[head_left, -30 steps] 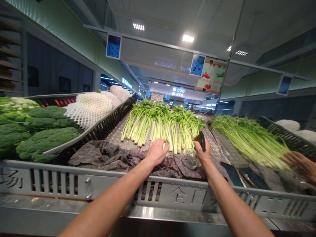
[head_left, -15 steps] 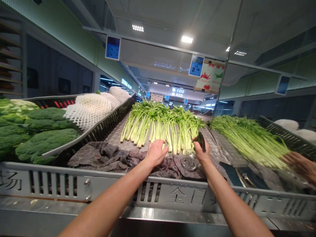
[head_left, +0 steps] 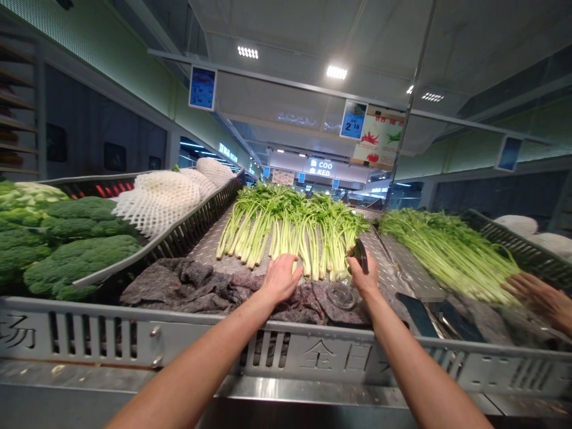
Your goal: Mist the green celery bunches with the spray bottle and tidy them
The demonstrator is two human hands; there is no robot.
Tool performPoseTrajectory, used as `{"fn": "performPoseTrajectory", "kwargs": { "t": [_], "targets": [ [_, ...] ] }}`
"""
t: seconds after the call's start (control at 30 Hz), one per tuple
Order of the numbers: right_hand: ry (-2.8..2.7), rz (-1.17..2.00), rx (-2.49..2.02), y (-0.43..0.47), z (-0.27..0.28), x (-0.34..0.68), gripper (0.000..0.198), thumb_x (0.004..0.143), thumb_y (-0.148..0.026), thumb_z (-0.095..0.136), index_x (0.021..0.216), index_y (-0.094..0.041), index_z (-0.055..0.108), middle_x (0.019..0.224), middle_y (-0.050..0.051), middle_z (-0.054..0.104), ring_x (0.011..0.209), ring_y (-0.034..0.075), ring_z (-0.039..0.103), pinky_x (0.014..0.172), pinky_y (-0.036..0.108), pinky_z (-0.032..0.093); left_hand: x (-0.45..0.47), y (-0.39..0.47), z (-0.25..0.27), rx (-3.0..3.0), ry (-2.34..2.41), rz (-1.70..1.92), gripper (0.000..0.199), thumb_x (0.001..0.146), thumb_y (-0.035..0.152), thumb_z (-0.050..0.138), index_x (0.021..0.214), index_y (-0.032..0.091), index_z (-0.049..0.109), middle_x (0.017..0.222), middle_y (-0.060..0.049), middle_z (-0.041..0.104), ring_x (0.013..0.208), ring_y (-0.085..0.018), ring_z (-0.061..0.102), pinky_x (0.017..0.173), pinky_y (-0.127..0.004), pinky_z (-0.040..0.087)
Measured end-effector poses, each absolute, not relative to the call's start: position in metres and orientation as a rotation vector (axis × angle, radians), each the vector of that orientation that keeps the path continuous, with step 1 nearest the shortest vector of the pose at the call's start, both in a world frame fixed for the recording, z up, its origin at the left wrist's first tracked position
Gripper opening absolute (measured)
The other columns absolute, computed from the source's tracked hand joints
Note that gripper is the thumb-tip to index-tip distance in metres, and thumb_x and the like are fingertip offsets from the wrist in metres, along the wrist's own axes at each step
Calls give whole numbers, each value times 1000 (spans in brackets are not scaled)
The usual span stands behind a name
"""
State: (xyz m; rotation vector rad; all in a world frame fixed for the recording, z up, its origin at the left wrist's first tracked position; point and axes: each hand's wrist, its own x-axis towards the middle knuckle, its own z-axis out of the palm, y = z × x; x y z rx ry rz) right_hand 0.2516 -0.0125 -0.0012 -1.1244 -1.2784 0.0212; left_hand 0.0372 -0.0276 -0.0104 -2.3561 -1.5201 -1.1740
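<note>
Celery [head_left: 290,235] lies in a row of stalks on the metal shelf, leaves away from me and cut ends toward me. My left hand [head_left: 282,278] rests at the lower ends of the middle stalks, thumb apart from the fingers; its fingertips are partly hidden. In my right hand [head_left: 364,277], the fingers are wrapped round a spray bottle with a black head [head_left: 361,256]. Its clear round body [head_left: 343,293] shows left of my wrist, above a crumpled grey cloth [head_left: 214,292]. Whether the bottle touches the cloth, I cannot tell.
Broccoli [head_left: 83,262] and net-wrapped produce [head_left: 156,199] sit left, behind a black slatted divider [head_left: 179,229]. A grey slotted rail [head_left: 196,342] runs along the front. To the right, a mirror [head_left: 447,179] reflects celery and a hand. A dark flat object [head_left: 417,313] lies near the rail.
The whole view has shifted very slightly. Both hands keep nearly the same positions, and the spray bottle stays in my right hand.
</note>
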Motion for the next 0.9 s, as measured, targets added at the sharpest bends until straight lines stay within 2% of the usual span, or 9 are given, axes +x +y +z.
{"fn": "performPoseTrajectory", "kwargs": {
  "t": [0.2, 0.4, 0.9],
  "targets": [
    [-1291, 40, -1092, -11, -3, 252, 30, 61, -32, 48, 85, -17, 58, 77, 2, 59, 70, 17, 53, 67, 28, 39, 36, -28, -10, -2357, -1515, -1177, 28, 80, 33, 37, 99, 17, 50, 98, -7, 57, 93, -20, 51, 83, -35, 37],
    [-1236, -13, -1135, -13, -2, 252, 25, 61, -31, 47, 80, -18, 59, 70, 0, 58, 65, 16, 52, 63, 27, 39, 37, -30, -7, -2371, -1534, -1177, 28, 80, 32, 36, 98, 16, 51, 98, -8, 57, 92, -20, 52, 83, -36, 37],
    [-1167, -6, -1156, -15, 0, 251, 26, 61, -31, 47, 79, -17, 59, 70, 0, 58, 65, 16, 52, 63, 28, 39, 36, -30, -9, -2369, -1526, -1181, 30, 80, 33, 35, 99, 17, 50, 100, -7, 57, 93, -19, 51, 84, -35, 37]
  ]
}}
